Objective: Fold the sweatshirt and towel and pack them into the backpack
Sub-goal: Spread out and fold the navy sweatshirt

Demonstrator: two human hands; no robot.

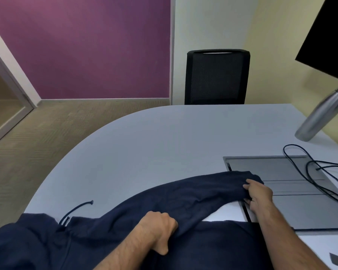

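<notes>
We count one of almost everything on and around this table, and two hands.

We see one navy sweatshirt [183,197], one drawstring [76,210], two hands, the left hand [160,228] and right hand [259,193], one table [154,145], one grey floor-box panel [293,191], one steel bottle [322,114], one black chair [217,76], one dark monitor [328,38], and looped black cable [308,168] whose strands we cannot count.

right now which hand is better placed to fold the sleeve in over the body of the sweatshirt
Right. The right hand already pinches the outstretched sleeve near its cuff, so it can likely carry it inward. The left hand grips fabric near the shoulder, better suited to anchoring the navy sweatshirt.
</notes>
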